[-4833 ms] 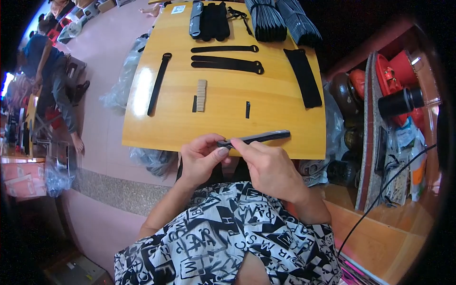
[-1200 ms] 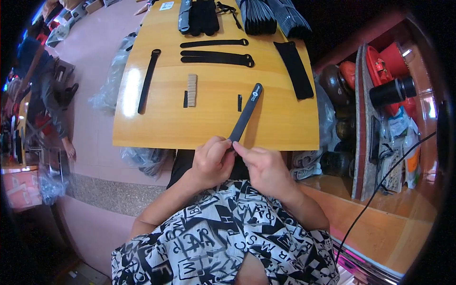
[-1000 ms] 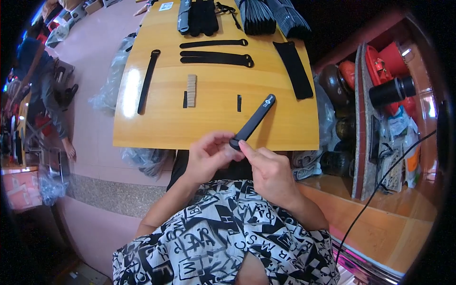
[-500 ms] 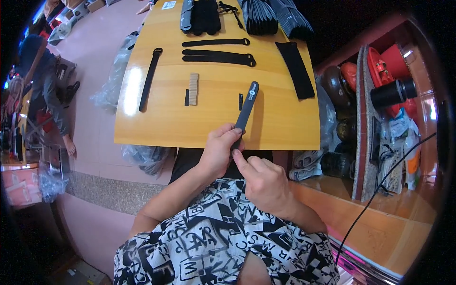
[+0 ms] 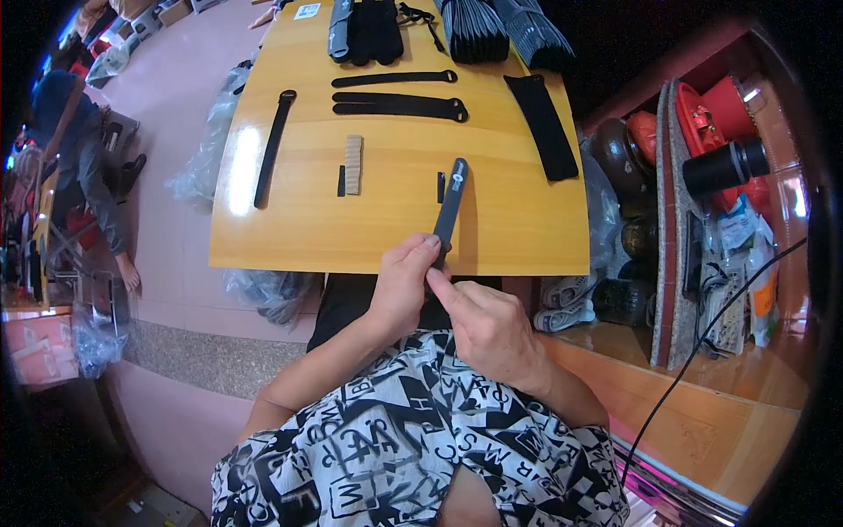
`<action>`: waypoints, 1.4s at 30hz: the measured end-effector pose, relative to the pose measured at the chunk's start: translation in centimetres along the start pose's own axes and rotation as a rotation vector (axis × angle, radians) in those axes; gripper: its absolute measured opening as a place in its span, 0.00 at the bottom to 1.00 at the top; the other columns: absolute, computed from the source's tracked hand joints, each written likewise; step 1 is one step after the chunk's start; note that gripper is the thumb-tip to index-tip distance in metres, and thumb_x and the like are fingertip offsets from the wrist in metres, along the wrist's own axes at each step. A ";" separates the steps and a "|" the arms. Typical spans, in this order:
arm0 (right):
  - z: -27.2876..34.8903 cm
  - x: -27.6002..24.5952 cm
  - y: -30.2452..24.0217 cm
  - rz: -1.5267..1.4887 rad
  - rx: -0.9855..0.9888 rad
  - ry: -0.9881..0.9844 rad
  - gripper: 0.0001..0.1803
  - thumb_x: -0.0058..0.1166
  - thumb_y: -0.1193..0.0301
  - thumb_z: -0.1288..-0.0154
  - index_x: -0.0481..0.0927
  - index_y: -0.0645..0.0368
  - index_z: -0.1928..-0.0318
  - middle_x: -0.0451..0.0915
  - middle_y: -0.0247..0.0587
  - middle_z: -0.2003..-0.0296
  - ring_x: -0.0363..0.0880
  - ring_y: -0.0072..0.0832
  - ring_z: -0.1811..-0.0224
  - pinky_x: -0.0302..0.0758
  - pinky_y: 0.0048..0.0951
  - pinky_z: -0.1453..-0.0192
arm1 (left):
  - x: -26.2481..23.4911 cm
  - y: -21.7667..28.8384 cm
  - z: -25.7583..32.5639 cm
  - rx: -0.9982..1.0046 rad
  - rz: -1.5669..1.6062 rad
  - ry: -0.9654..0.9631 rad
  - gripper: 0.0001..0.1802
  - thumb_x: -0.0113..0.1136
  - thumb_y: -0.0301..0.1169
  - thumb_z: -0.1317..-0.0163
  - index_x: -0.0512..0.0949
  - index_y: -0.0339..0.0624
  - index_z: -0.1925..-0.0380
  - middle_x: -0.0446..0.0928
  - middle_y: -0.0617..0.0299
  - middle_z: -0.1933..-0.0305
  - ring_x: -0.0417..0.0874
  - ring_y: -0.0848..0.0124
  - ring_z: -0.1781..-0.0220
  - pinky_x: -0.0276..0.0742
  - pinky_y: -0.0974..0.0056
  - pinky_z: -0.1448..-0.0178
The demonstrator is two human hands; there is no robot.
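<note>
A dark grey strap (image 5: 450,206) with a rounded tip and a small white print points away from me over the table's near edge. My left hand (image 5: 404,277) pinches it between thumb and fingers. Against its lower end my right hand (image 5: 492,325) is closed, thumb and curled fingers pressed together; the strap's end is hidden there. Beyond lie a small black strip (image 5: 441,186), a stack of beige pieces (image 5: 353,165) and another black strip (image 5: 342,181). Farther off are black straps with end loops (image 5: 395,79), one lone looped strap (image 5: 276,149) at left and a wide black band (image 5: 543,127) at right.
Bundles of grey-black straps (image 5: 472,31) and black rolls (image 5: 376,33) stand at the far edge of the yellow wooden table (image 5: 290,237). Shelves with jars (image 5: 619,158) and a black cable (image 5: 680,373) are on the right. Another person (image 5: 83,167) sits at the left.
The strap's far tip has shifted slightly left and toward me. Both hands keep their hold close together near the table edge; the view has moved a little.
</note>
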State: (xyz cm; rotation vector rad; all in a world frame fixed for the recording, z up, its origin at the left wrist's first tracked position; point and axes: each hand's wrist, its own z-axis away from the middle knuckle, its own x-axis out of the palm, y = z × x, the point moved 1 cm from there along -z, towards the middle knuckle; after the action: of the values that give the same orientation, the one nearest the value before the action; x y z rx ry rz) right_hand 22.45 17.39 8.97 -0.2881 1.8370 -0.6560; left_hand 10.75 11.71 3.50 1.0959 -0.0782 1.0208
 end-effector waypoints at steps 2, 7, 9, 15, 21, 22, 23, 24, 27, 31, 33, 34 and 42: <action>-0.2 -0.3 -0.2 -0.002 0.028 -0.037 0.20 0.46 0.83 0.48 0.75 0.69 0.52 0.75 0.50 0.74 0.77 0.42 0.74 0.74 0.36 0.70 | 0.1 0.3 0.1 -0.006 -0.068 0.027 0.13 0.47 0.36 0.35 0.74 0.38 0.71 0.71 0.65 0.80 0.66 0.78 0.80 0.59 0.73 0.77; -0.9 -0.2 1.8 -0.373 0.087 -0.112 0.18 0.48 0.84 0.44 0.77 0.66 0.51 0.76 0.42 0.78 0.75 0.30 0.78 0.71 0.27 0.73 | -1.2 0.0 -0.1 -0.027 -0.155 -0.095 0.16 0.48 0.39 0.34 0.75 0.39 0.73 0.68 0.66 0.83 0.65 0.78 0.83 0.56 0.73 0.81; -1.2 -0.2 2.5 -0.807 0.453 -0.280 0.18 0.47 0.81 0.38 0.77 0.63 0.48 0.75 0.31 0.79 0.69 0.17 0.80 0.67 0.20 0.75 | -1.2 0.7 0.2 -0.058 -0.116 -0.126 0.17 0.48 0.39 0.34 0.75 0.39 0.74 0.67 0.67 0.83 0.64 0.78 0.84 0.55 0.73 0.82; -2.5 0.2 2.1 -0.961 0.650 -0.151 0.18 0.45 0.78 0.35 0.74 0.67 0.46 0.76 0.32 0.75 0.72 0.16 0.73 0.70 0.19 0.68 | -2.5 0.8 1.5 0.567 -0.308 -0.011 0.17 0.53 0.35 0.35 0.71 0.33 0.53 0.72 0.63 0.73 0.70 0.77 0.78 0.65 0.73 0.75; -3.1 0.3 0.6 -0.998 0.637 -0.140 0.15 0.47 0.78 0.33 0.75 0.68 0.48 0.77 0.32 0.72 0.71 0.13 0.73 0.67 0.14 0.72 | -4.1 2.7 2.1 0.862 -0.834 -0.092 0.20 0.67 0.26 0.50 0.73 0.31 0.58 0.75 0.53 0.67 0.78 0.67 0.68 0.74 0.68 0.65; -3.2 0.1 0.5 -0.915 0.555 -0.160 0.15 0.47 0.78 0.34 0.75 0.68 0.48 0.77 0.32 0.73 0.71 0.14 0.72 0.68 0.15 0.71 | -4.2 3.0 2.1 0.935 -0.871 -0.132 0.20 0.67 0.26 0.51 0.73 0.31 0.58 0.75 0.53 0.67 0.78 0.65 0.68 0.74 0.67 0.66; -3.3 0.0 0.5 -0.831 0.474 -0.180 0.15 0.47 0.78 0.34 0.75 0.68 0.48 0.77 0.33 0.73 0.72 0.15 0.72 0.70 0.16 0.69 | -4.3 3.3 2.1 1.006 -0.907 -0.172 0.20 0.66 0.25 0.51 0.72 0.31 0.58 0.75 0.52 0.67 0.78 0.63 0.68 0.74 0.66 0.66; -3.5 -0.1 0.5 -0.831 0.473 -0.183 0.15 0.47 0.78 0.34 0.75 0.68 0.48 0.77 0.33 0.73 0.72 0.15 0.72 0.70 0.16 0.69 | -4.4 3.4 2.1 1.007 -0.906 -0.169 0.20 0.66 0.25 0.51 0.72 0.31 0.58 0.75 0.52 0.67 0.78 0.63 0.68 0.74 0.66 0.66; -3.8 -0.2 0.5 -0.769 0.468 -0.227 0.15 0.47 0.78 0.34 0.76 0.69 0.49 0.77 0.33 0.74 0.72 0.16 0.72 0.70 0.18 0.69 | -4.5 3.7 2.1 1.091 -0.962 -0.200 0.19 0.64 0.23 0.51 0.72 0.30 0.58 0.74 0.49 0.67 0.78 0.58 0.70 0.74 0.64 0.67; -4.0 0.1 1.0 -0.788 0.403 -0.253 0.15 0.46 0.78 0.36 0.77 0.67 0.50 0.76 0.35 0.79 0.72 0.18 0.77 0.70 0.22 0.72 | -4.8 3.8 2.2 1.185 -1.038 -0.211 0.18 0.60 0.21 0.52 0.71 0.27 0.59 0.74 0.47 0.68 0.77 0.56 0.71 0.74 0.62 0.69; -4.1 0.0 1.1 -0.782 0.387 -0.280 0.15 0.46 0.78 0.36 0.77 0.67 0.50 0.76 0.35 0.79 0.72 0.18 0.77 0.70 0.22 0.73 | -5.0 3.8 2.3 1.200 -1.074 -0.210 0.18 0.59 0.21 0.52 0.71 0.27 0.59 0.74 0.47 0.69 0.77 0.56 0.71 0.74 0.61 0.69; -4.2 -0.2 1.1 -0.828 0.416 -0.307 0.15 0.46 0.78 0.36 0.77 0.66 0.50 0.76 0.34 0.79 0.71 0.18 0.77 0.70 0.21 0.73 | -5.0 3.7 2.3 1.207 -1.069 -0.200 0.18 0.58 0.21 0.52 0.71 0.27 0.58 0.74 0.47 0.69 0.77 0.56 0.72 0.74 0.62 0.69; -5.2 1.1 0.8 -1.013 0.577 -0.241 0.14 0.46 0.79 0.34 0.78 0.66 0.50 0.76 0.32 0.75 0.67 0.11 0.79 0.63 0.13 0.77 | -5.5 3.5 2.1 0.799 -0.726 -0.171 0.13 0.56 0.23 0.45 0.73 0.32 0.58 0.74 0.54 0.71 0.78 0.67 0.70 0.73 0.66 0.65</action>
State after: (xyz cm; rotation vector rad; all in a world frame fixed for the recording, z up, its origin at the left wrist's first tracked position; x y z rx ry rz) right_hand 17.35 19.04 8.87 -0.8740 1.1078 -1.7095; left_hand 6.00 6.85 4.14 1.7513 0.6003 0.2714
